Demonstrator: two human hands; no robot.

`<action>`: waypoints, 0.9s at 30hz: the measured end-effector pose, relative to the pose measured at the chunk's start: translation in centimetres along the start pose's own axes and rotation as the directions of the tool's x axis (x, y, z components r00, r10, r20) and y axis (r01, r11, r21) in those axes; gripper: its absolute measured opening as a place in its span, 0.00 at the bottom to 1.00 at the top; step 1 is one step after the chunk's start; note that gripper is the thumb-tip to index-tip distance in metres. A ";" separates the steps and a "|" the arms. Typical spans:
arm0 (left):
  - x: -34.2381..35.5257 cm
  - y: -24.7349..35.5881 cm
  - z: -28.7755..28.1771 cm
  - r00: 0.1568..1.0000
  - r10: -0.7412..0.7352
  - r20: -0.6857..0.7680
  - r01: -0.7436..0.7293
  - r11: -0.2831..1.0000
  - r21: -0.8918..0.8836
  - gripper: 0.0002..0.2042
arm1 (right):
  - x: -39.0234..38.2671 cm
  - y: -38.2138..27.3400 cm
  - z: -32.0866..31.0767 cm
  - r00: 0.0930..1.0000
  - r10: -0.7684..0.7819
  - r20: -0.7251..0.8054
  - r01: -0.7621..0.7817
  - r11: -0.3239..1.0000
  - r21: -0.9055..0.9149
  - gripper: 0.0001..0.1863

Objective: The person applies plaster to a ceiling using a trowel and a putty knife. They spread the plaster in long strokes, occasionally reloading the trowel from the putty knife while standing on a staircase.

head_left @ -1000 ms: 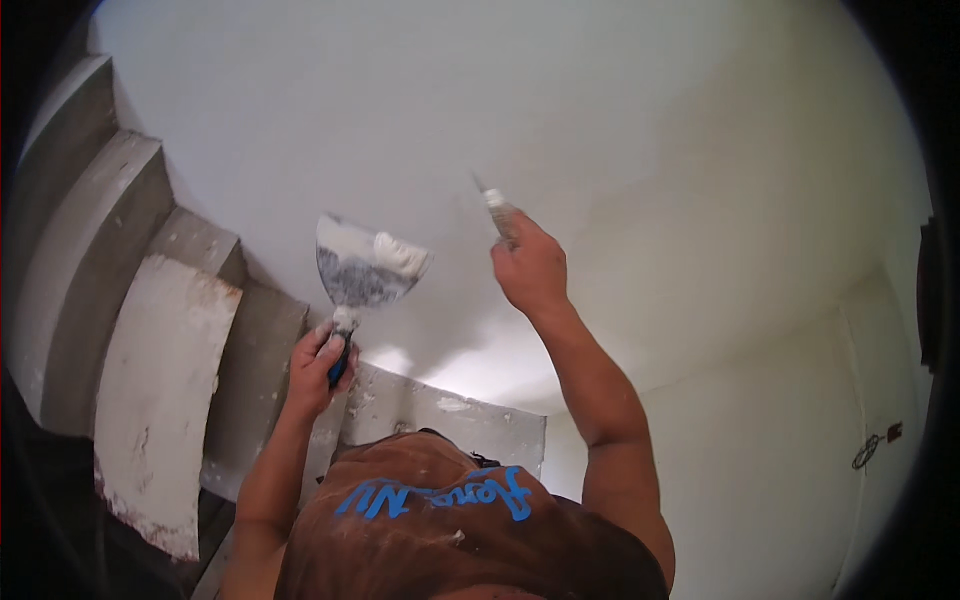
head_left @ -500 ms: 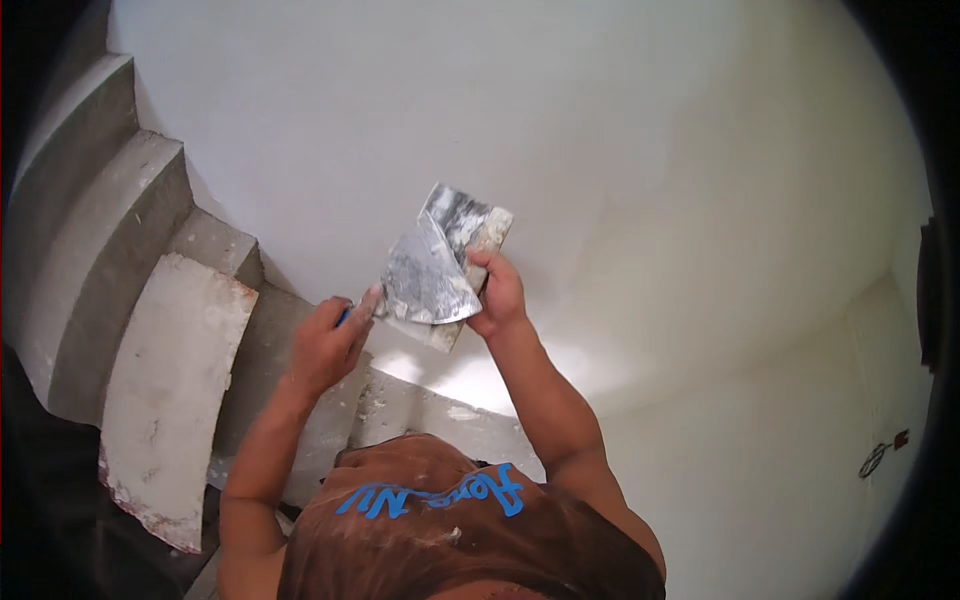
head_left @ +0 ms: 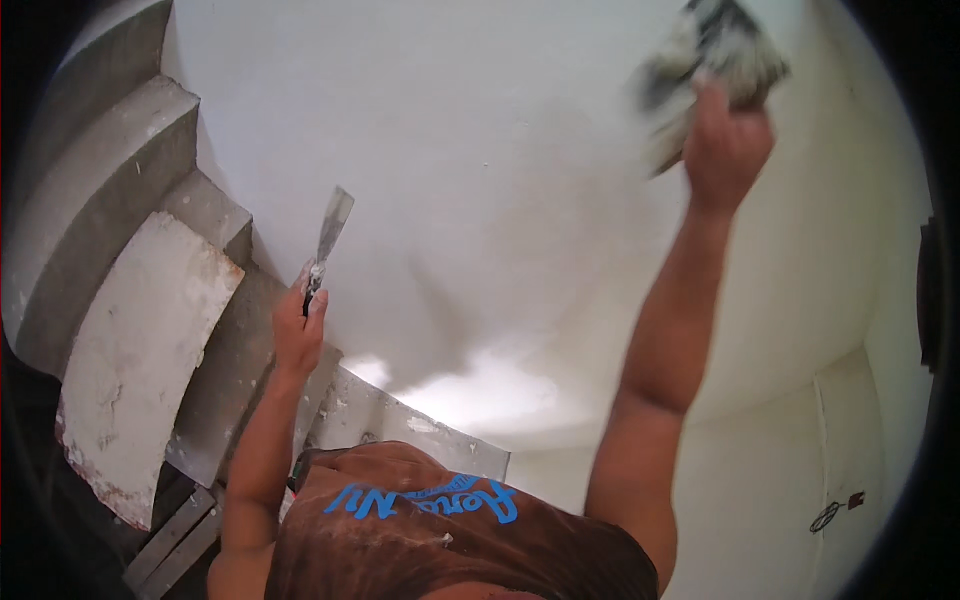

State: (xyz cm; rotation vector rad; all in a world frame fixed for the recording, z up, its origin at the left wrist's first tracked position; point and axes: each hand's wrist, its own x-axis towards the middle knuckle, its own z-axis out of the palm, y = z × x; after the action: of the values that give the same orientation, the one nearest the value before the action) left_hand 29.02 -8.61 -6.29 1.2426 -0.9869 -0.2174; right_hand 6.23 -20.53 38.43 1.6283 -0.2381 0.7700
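Observation:
My left hand [head_left: 299, 330] is closed round the handle of a putty knife [head_left: 334, 222]. Its thin grey blade points upward and shows nearly edge-on. Up at the right, my right hand [head_left: 728, 150] grips a flat steel plastering trowel [head_left: 735, 50], smeared with white and blurred by motion. The trowel is at the pale plastered wall [head_left: 520, 180]; whether its blade touches the surface I cannot tell. My right arm is stretched far out, while the left one is bent.
Curved concrete steps [head_left: 110, 160] climb at the left. A rough-edged pale slab [head_left: 140, 360] leans against them. Wooden slats [head_left: 180, 540] lie below it. Wires and a small red piece [head_left: 838, 511] stick out of the wall at the lower right.
My right hand has carried the trowel up and to the right, away from the putty knife. My left hand has shifted slightly left, and its blade has turned upright, off the trowel.

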 end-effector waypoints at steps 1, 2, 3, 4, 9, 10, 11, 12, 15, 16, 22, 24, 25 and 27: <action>-1.1 -0.7 0.0 1.000 -0.026 -0.008 0.026 0.999 0.019 0.19 | 4.7 -3.2 -0.5 0.867 0.495 0.059 -0.493 0.834 0.248 0.08; -1.9 -0.6 0.7 0.993 -0.115 0.020 0.116 0.987 -0.115 0.19 | 7.3 -1.8 -1.1 0.857 0.461 0.232 -0.458 0.886 -0.070 0.13; -2.8 -0.6 1.0 0.977 -0.207 0.053 0.213 0.950 -0.228 0.18 | 9.1 -1.7 -0.5 0.865 0.424 0.268 -0.391 0.905 -0.168 0.11; -3.5 -0.6 1.3 0.974 -0.216 0.064 0.225 0.947 -0.229 0.18 | 10.3 -1.7 0.6 0.871 0.387 0.304 -0.314 0.913 -0.262 0.10; -5.6 -0.5 1.5 0.921 -0.343 0.187 0.377 0.904 -0.202 0.19 | 6.8 -4.1 7.1 0.810 0.347 0.473 -0.237 0.931 -0.278 0.09; -5.9 -0.8 1.2 0.918 -0.354 0.179 0.385 0.903 -0.192 0.19 | 5.6 -6.5 8.1 0.788 0.368 0.493 -0.296 0.929 -0.221 0.10; -6.1 -1.1 0.9 0.919 -0.353 0.177 0.385 0.902 -0.197 0.19 | 4.4 -9.0 8.9 0.766 0.387 0.513 -0.351 0.921 -0.171 0.10; -6.1 -1.4 0.9 0.921 -0.344 0.184 0.378 0.902 -0.208 0.19 | 1.8 -11.2 9.9 0.781 0.293 0.551 -0.256 0.956 -0.146 0.12; -6.0 -0.8 0.9 0.942 -0.310 0.129 0.332 0.917 -0.220 0.19 | -8.1 -20.3 12.2 0.942 0.100 0.320 -0.103 0.995 -0.008 0.18; -6.4 -1.5 0.8 0.942 -0.305 0.137 0.330 0.915 -0.230 0.19 | -11.2 -22.2 11.4 0.932 0.036 0.360 -0.030 0.999 -0.023 0.19; -6.6 -3.4 -2.4 0.922 -0.379 0.080 0.387 0.891 -0.238 0.18 | -9.3 -18.7 5.0 0.769 -0.248 0.589 0.092 0.955 0.282 0.18; -6.5 -2.9 -2.7 0.853 -0.497 0.160 0.517 0.758 -0.398 0.16 | -4.4 -15.9 4.1 0.853 -0.350 0.386 0.243 0.923 0.299 0.18; -6.4 -2.8 -2.4 0.854 -0.493 0.166 0.516 0.759 -0.397 0.16 | -2.6 -14.8 4.8 0.862 -0.370 0.348 0.294 0.922 0.251 0.18; -5.9 -2.1 -0.3 0.826 -0.540 0.160 0.554 0.726 -0.408 0.13 | -2.0 -12.6 7.5 0.830 -0.449 0.330 0.385 0.891 0.241 0.19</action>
State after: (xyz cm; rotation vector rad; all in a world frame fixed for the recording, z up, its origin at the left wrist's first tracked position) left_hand 26.50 -5.45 -11.09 1.0763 -0.5180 -0.8856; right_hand 14.30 -25.33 26.96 1.8951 -0.0803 0.1325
